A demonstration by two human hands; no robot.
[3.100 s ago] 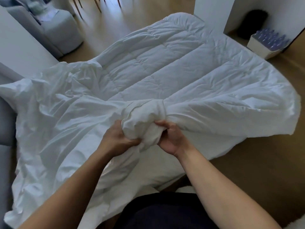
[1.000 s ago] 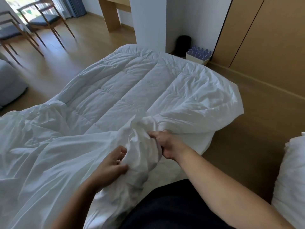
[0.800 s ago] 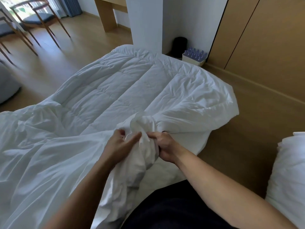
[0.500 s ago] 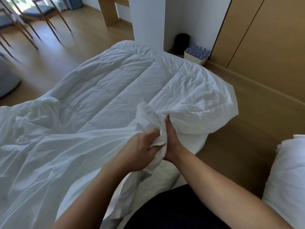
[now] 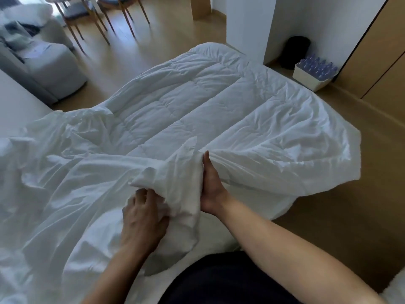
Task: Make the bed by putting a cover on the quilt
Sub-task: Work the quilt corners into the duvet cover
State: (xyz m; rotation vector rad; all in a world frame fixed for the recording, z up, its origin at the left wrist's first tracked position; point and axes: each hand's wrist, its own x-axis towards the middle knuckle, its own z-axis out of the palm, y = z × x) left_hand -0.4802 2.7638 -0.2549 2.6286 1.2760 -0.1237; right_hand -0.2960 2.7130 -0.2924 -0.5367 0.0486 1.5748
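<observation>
A: Where is the quilt [image 5: 186, 102]?

B: Spread flat, its far edge running toward the white pillar [image 5: 247, 27]. Its stitched squares lie bare down the middle. The cover [image 5: 65, 183] lies over the right-hand side and crumpled across the left and near parts, so the job looks roughly half done.

A: And the person's hands?

B: Both at the near edge, on one gathered bunch of cover. The left hand [image 5: 142, 220] has its fingers curled into the cloth under the bunch, gripping it. The right hand [image 5: 211, 185] stands flat against the bunch's right side, fingers straight, thumb hidden behind cloth.

A: Why hold it so?

B: Probably the person gathers slack into one handful, so the cover can be drawn across the bare middle in one pull. The flat hand seems to steady the fold and stop it sliding off.

A: What surrounds it?

B: Wooden floor [image 5: 339, 216] shows along the right edge; what carries the quilt is hidden. Beyond the far right corner stands a box of bottles [image 5: 315, 73] beside a dark bin [image 5: 295, 51]. Chairs [image 5: 75, 16] and a grey sofa [image 5: 54, 69] stand well apart at the far left.
</observation>
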